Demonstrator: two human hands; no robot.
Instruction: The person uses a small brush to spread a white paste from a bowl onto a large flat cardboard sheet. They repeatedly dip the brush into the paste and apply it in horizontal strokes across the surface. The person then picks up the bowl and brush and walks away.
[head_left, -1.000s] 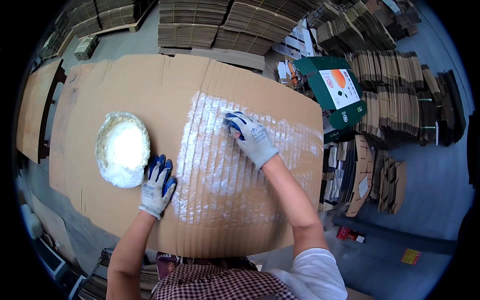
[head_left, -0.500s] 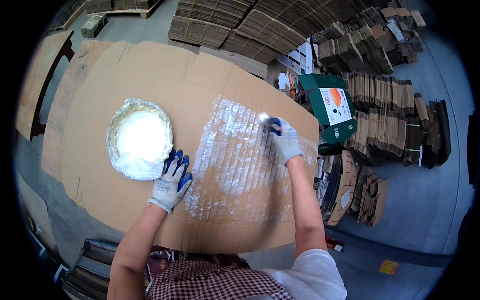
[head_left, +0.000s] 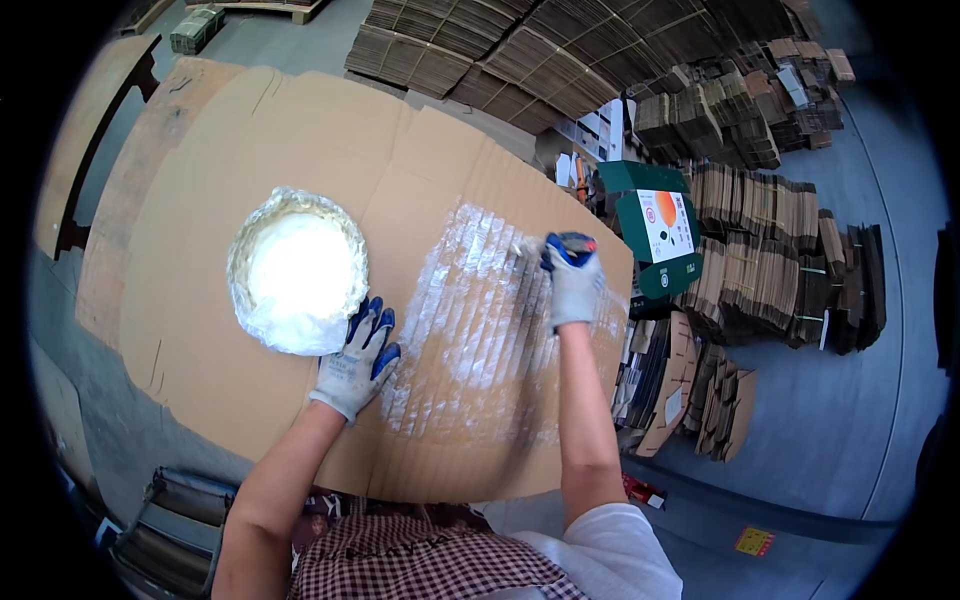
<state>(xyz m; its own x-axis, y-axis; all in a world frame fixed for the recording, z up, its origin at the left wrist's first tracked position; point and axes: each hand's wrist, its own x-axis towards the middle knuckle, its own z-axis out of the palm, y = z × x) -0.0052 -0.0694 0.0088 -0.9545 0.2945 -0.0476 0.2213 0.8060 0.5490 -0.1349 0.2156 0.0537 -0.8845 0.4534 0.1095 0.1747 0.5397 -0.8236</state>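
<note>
My right hand (head_left: pixel 574 277), in a pale work glove with blue-coated fingers, is closed round a brush whose pale bristles (head_left: pixel 526 248) point left and touch or nearly touch the cardboard. Most of the brush's handle is hidden in the fingers. Under it, a large brown cardboard sheet (head_left: pixel 320 130) bears a patch of white, wet-looking streaks (head_left: pixel 470 300) in slanting rows. My left hand (head_left: pixel 357 365), gloved alike, rests on the sheet with fingers spread. Its fingertips are at the lower right rim of a plastic-lined round bowl (head_left: pixel 240 270), which holds something bright white.
A green printed box (head_left: pixel 655 225) stands past the sheet's right edge. Bundled flat cardboard (head_left: pixel 750 240) is stacked on the right, with taller piles (head_left: pixel 440 45) at the back. A dark metal frame (head_left: pixel 175 530) is at the lower left. Wooden boards (head_left: pixel 110 240) show beyond the sheet's left side.
My right hand and the brush have shifted slightly down and turned a little. The bowl, sheet and left hand have shifted in the picture as the view moved; the left hand still lies beside the bowl.
</note>
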